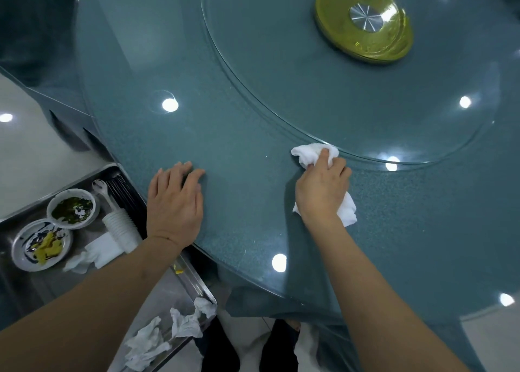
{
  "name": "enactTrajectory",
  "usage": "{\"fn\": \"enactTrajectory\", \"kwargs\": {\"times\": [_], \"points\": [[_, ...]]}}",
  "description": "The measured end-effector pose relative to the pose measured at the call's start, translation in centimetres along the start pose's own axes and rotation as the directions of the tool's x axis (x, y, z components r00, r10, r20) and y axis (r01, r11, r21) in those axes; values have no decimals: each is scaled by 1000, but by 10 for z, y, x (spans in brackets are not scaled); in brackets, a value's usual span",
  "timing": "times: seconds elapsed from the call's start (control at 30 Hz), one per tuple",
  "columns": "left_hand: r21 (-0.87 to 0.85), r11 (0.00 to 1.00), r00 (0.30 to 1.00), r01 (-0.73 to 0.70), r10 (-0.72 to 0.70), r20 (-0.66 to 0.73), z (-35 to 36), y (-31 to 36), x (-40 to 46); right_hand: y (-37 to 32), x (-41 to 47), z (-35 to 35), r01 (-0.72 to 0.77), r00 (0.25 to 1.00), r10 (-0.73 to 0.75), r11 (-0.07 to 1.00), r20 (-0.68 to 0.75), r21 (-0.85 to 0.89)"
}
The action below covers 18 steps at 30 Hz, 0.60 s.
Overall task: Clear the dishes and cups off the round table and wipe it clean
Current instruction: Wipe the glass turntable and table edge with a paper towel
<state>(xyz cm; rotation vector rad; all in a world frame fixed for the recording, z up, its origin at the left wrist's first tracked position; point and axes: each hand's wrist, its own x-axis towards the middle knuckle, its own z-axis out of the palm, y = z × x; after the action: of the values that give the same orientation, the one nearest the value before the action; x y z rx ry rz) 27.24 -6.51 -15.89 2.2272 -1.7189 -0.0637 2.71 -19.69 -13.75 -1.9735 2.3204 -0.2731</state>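
I wipe the round counter (253, 95), my right hand (320, 191) bunched around a white cloth (315, 153) at the rim of the glass turntable (351, 95), at about five o'clock from its gold hub (364, 21). My left hand (174, 200) lies spread flat on the counter's edge, likely bracing my reach. The dishes sit off the counter at eight o'clock on a steel tray (194, 276): two soiled bowls (71, 208), stacked white spoons (118, 222) and crumpled napkins (168, 335), apparently gathered for carrying away. No brand, label or writing is legible anywhere.
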Motion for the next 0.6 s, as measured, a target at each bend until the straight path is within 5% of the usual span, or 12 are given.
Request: {"fn": "enactTrajectory", "kwargs": {"times": [0.33,0.6], "points": [[34,999,1000,5,-5,5,2,0,1,-28,11,2,-15,999,17,998,33,-60],[45,999,1000,3,-3,4,4,-1,2,-22,5,6,325,944,-326,945,50,34]]}}
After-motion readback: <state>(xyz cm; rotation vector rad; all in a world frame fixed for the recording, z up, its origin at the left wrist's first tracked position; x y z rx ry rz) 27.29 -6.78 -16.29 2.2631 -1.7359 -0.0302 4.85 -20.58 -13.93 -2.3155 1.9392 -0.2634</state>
